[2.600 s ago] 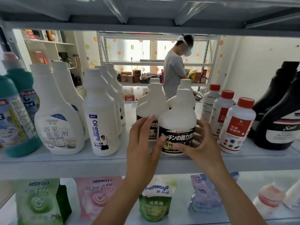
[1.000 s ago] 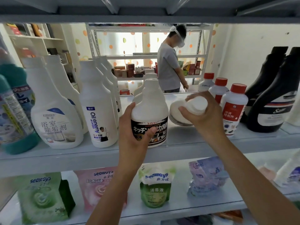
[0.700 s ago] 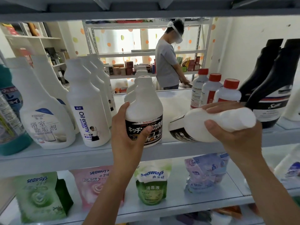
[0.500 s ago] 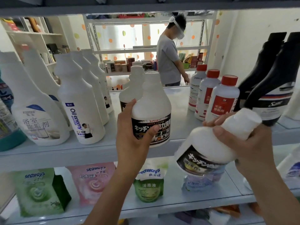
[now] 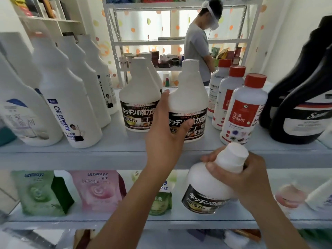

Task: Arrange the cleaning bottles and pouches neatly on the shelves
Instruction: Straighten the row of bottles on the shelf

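Bottle position: the carried bottle [image 5: 203, 186], white with a black Japanese label, is off the shelving and held by the right grip [image 5: 251, 178], whose fingers and thumb wrap its neck just under the flat white cap. It hangs in front of the lower shelf opening, below the front lip of the upper shelf [image 5: 71, 157]. Its long axis is tilted, with the cap up and to the right, the base down and to the left, and the label facing the camera. The left grip [image 5: 165, 141] is closed round the body of a matching standing bottle [image 5: 190, 94], upright on the upper shelf between a third bottle [image 5: 138, 94] of the same kind and the red-capped bottles [image 5: 242, 112]. The carried bottle lies below and slightly right of the standing one, so only the right grip governs it. Judgement: returning it to the row needs a lift over the shelf lip and a turn to upright, and the gap beside the red caps looks narrow. The body is opaque, smooth and apparently rigid; the fill level cannot be told.
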A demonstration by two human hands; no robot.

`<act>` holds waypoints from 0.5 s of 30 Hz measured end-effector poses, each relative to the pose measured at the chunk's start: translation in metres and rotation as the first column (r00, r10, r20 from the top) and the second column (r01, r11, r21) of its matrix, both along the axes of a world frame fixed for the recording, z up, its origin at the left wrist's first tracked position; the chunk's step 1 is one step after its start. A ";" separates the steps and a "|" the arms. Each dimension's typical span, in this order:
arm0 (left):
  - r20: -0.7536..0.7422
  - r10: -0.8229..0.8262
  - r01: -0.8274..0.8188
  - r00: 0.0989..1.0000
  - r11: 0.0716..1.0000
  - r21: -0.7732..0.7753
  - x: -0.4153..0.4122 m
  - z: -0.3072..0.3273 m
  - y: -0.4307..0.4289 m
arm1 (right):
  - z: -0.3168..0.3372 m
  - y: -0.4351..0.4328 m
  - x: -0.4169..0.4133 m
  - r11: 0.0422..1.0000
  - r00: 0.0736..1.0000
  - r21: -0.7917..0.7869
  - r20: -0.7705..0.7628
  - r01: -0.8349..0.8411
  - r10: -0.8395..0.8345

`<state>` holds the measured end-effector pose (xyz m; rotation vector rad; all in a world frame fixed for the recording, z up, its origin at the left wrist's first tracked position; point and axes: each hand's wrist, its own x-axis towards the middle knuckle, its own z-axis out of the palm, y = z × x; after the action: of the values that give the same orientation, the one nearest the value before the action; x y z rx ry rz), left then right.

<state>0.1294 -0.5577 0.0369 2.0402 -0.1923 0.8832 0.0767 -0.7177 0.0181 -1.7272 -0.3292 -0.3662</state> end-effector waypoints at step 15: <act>0.033 0.144 -0.147 0.989 0.955 0.257 0.002 -0.011 -0.014 | -0.007 -0.003 0.007 0.992 0.992 0.080 -0.072 -0.100 0.106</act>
<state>0.1310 -0.5713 0.0259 2.3159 -0.1739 1.0065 0.0838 -0.7204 0.0107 -1.6380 -0.3434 -0.2343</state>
